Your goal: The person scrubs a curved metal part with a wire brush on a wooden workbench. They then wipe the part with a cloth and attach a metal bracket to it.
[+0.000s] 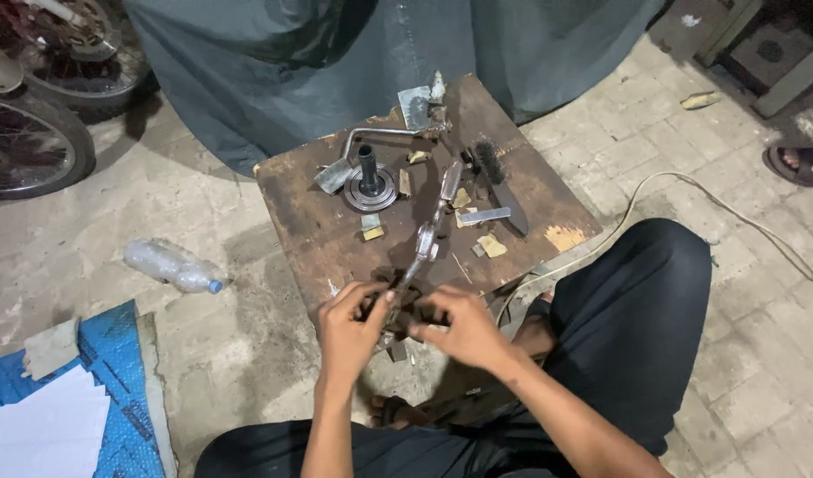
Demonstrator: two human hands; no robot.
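At bench edge, dark metal part [404,310] between both hands' fingers [377,305] (partly hidden)

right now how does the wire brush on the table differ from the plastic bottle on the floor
The wire brush is dark, slim and flat, lying on the wooden table; the plastic bottle is clear, rounded and bulkier, lying on the paved floor. The brush ends in bristles, the bottle in a blue cap. Both lie on their sides, untouched by either hand.

Both hands, left [351,320] and right [459,327], grip dark metal part [404,305] at wooden table [309,221] edge.
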